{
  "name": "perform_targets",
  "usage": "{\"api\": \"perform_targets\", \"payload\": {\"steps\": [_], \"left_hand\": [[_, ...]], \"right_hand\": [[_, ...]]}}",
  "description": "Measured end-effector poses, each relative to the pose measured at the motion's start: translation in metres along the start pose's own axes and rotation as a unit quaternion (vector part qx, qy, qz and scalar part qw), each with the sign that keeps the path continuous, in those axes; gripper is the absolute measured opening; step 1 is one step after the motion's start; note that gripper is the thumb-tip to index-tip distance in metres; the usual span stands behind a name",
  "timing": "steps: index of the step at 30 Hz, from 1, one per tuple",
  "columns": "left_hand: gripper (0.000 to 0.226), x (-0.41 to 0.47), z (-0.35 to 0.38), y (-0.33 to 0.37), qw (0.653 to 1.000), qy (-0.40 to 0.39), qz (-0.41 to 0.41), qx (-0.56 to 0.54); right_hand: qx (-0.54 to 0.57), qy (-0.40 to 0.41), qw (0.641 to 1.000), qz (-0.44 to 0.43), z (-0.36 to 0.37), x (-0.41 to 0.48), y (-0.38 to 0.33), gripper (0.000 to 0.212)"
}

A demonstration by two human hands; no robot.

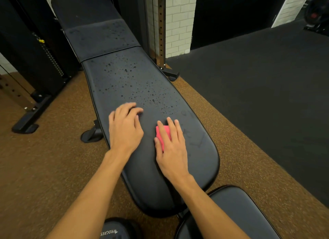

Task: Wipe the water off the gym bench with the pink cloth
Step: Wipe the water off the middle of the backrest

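Note:
The black padded gym bench [135,89] runs from the bottom centre up and away to the left. Water drops [131,82] dot its middle section, and more wet marks show on the darker band further back. A small folded pink cloth [162,133] lies on the pad near the close end. My right hand [170,146] presses flat on the cloth with straight fingers and covers most of it. My left hand [125,128] rests on the pad to the left of the cloth, fingers bent and blurred, holding nothing. The pad beside my right hand shows faint streaks.
A second black seat pad [236,213] sits at the bottom right. A dark rounded object with white lettering [115,229] is at the bottom edge. A black rack frame [35,103] stands left, a perforated upright [161,28] behind. Brown speckled flooring [44,158] surrounds the bench.

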State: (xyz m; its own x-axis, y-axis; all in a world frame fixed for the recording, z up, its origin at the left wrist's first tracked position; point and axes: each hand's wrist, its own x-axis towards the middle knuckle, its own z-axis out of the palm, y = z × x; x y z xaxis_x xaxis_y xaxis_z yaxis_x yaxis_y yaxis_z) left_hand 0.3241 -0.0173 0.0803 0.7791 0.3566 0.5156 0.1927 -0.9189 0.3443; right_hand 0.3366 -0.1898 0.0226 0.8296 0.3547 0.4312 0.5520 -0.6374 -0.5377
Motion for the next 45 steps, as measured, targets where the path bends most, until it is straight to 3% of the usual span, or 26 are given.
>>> {"api": "perform_targets", "payload": {"steps": [5,10,15,18,24,30,32,35,37,39,43,45], "left_hand": [[0.045,0.021,0.007,-0.017,0.998,-0.003,0.01,0.066],[0.046,0.022,0.008,-0.012,0.996,0.014,-0.003,0.085],[0.046,0.02,0.01,-0.013,0.995,0.022,-0.003,0.096],[0.047,0.019,0.012,-0.013,0.994,0.019,-0.005,0.103],[0.048,0.02,0.01,-0.011,0.993,0.024,-0.009,0.111],[0.048,0.019,0.009,-0.011,0.993,0.026,-0.006,0.112],[0.048,0.019,0.009,-0.011,0.993,0.024,-0.007,0.112],[0.049,0.021,0.008,-0.01,0.993,0.019,-0.009,0.12],[0.049,0.02,0.008,-0.01,0.992,0.018,-0.008,0.122],[0.049,0.02,0.008,-0.009,0.992,0.018,-0.009,0.122],[0.049,0.018,0.008,-0.01,0.992,0.017,-0.007,0.122],[0.048,0.018,0.009,-0.009,0.993,0.018,-0.007,0.12]], "right_hand": [[0.0,0.05,0.998,0.026,-0.003,0.025,0.024,0.047],[0.025,0.062,0.994,0.092,0.006,0.076,0.016,0.052],[-0.003,0.016,0.998,-0.068,0.013,0.06,-0.004,0.055],[-0.025,0.013,0.994,-0.107,0.004,0.045,0.016,0.05],[-0.024,0.059,0.998,0.026,0.009,0.081,0.018,0.051],[-0.02,-0.006,0.988,-0.151,0.002,0.062,0.018,0.044],[-0.019,0.007,0.992,-0.125,-0.008,0.058,0.034,0.043],[-0.025,0.05,0.998,-0.003,-0.013,0.08,0.046,0.045],[-0.027,0.055,0.998,0.029,-0.007,0.099,0.038,0.047],[-0.016,0.039,0.999,-0.005,0.0,0.103,0.022,0.048],[-0.022,-0.043,0.985,-0.166,-0.01,0.072,0.025,0.047],[-0.031,-0.043,0.982,-0.178,-0.023,0.065,0.045,0.046]]}}
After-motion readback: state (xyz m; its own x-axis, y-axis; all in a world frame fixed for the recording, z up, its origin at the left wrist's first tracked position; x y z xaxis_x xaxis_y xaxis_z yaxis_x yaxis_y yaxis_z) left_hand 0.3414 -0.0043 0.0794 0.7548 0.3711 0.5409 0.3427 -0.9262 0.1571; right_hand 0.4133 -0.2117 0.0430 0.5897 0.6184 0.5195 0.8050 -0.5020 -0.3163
